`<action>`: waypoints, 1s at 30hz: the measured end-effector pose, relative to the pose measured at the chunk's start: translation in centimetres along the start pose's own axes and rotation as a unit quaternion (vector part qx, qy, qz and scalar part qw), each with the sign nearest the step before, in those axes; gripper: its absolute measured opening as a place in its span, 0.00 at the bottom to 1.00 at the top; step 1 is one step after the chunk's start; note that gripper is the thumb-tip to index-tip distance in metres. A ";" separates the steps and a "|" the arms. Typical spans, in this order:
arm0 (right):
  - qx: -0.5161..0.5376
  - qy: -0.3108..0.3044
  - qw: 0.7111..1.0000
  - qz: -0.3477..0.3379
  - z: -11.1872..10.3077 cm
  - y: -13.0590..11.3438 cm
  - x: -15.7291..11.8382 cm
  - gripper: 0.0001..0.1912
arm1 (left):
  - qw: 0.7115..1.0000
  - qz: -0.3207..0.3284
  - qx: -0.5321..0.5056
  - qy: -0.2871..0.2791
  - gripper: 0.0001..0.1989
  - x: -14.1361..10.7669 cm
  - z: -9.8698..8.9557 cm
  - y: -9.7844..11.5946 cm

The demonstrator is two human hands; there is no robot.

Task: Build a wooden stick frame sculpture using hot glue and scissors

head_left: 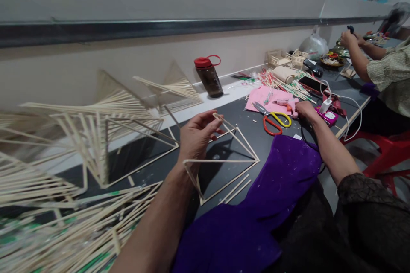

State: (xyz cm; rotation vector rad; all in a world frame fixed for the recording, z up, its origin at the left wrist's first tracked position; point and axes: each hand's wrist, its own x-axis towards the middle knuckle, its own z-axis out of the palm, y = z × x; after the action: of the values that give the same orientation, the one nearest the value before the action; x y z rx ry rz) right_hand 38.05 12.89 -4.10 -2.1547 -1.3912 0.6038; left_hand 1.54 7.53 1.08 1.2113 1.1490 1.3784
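My left hand [197, 135] pinches the upper end of a thin wooden stick on an open stick frame [229, 161]. The frame stands on the dark table with triangular sides meeting at a corner on the right. Over to the right, my right hand [306, 111] is closed around the handle of a pink glue gun [287, 104], which lies on a pink sheet [254, 99]. Scissors [268, 115] with one red and one yellow handle lie just left of the glue gun. Two loose sticks [237, 190] rest beside the frame.
Fanned stick structures [105, 136] and a pile of sticks [96, 226] fill the left. A brown bottle [209, 81] with a red lid stands by the wall. Purple cloth [282, 170] covers the near edge. A co-worker's arm [357, 53] is at the far right.
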 end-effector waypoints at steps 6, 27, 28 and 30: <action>0.069 -0.029 0.997 -0.001 0.0 0.4 -0.9 0.10 | 1.000 0.001 0.003 -0.002 0.25 0.2 -0.1 -0.2; 0.054 -0.075 0.987 -0.129 -1.5 0.4 -2.5 0.03 | 1.000 -0.002 0.005 -0.005 0.27 0.2 -0.3 -0.3; 0.039 -0.073 0.988 -0.130 -1.5 0.3 -2.5 0.04 | 1.000 -0.002 0.005 -0.004 0.27 0.2 -0.3 -0.3; 0.005 -0.069 0.989 -0.131 -1.7 0.0 -2.6 0.04 | 1.000 -0.003 0.003 -0.004 0.27 0.3 -0.3 -0.3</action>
State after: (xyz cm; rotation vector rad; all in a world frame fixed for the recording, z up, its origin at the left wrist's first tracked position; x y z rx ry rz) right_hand 38.08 10.23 -2.57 -1.9091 -1.7071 0.6643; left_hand 1.23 7.82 0.79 1.2160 1.1524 1.3656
